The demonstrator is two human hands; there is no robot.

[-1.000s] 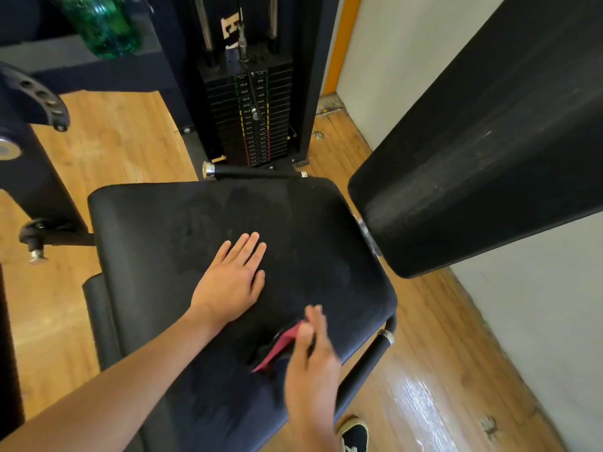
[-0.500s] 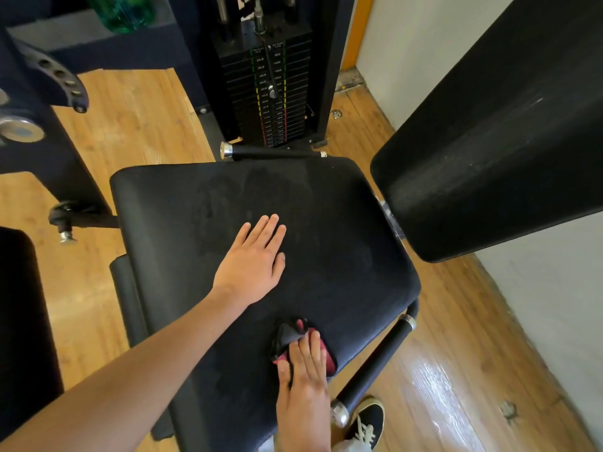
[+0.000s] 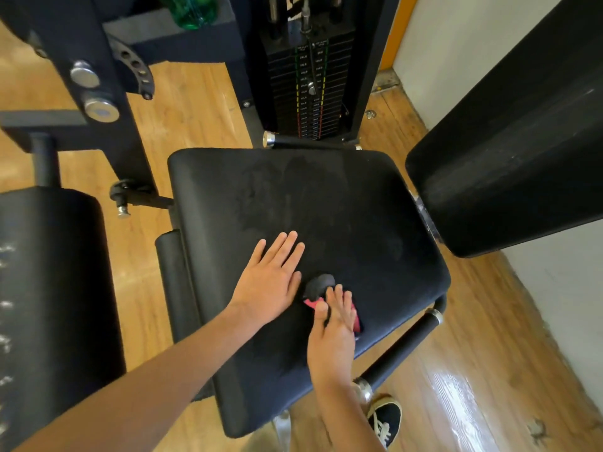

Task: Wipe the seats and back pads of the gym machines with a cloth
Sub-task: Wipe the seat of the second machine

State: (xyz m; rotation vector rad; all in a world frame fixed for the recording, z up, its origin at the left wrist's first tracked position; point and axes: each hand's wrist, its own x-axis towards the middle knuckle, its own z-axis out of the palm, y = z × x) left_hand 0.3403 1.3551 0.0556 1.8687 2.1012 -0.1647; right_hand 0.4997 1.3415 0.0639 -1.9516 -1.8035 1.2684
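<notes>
1. Cloth (image 3: 318, 290), black w/ pink-red showing, sits on the seat (image 3: 326, 203) near its front edge, toward the front-right corner.
2. Your right hand (image 3: 336, 324) lies flat on the cloth, fingers straight & close together, pressing it to the pad; nothing curled round it. One dark bunched end of the cloth pokes out past your fingertips (image 3: 337, 290); a pink edge shows at the thumb side & again at the little-finger side.
3. Your left hand (image 3: 269, 282) rests palm-down on the seat just left of the cloth, fingers straight, slightly spread, holding nothing. Its thumb side is just beside the cloth; can't tell if it touches.
4. Seat surface shows dull smudgy patches toward the back edge & middle.
5. Back pad (image 3: 509, 151) stands tilted at the seat's right edge, black, w/ faint streaks.
6. Weight stack (image 3: 308, 93) stands beyond the seat's back edge; a handle bar (image 3: 404, 347) runs along the front-right edge.
7. Another black pad (image 3: 49, 288) is off the seat's left side, apart from it.
8. Green bottle (image 3: 192, 11) at the top, on the machine frame.
9. Your shoe (image 3: 386, 419) is on the wood floor (image 3: 195, 119) below the front-right corner.
</notes>
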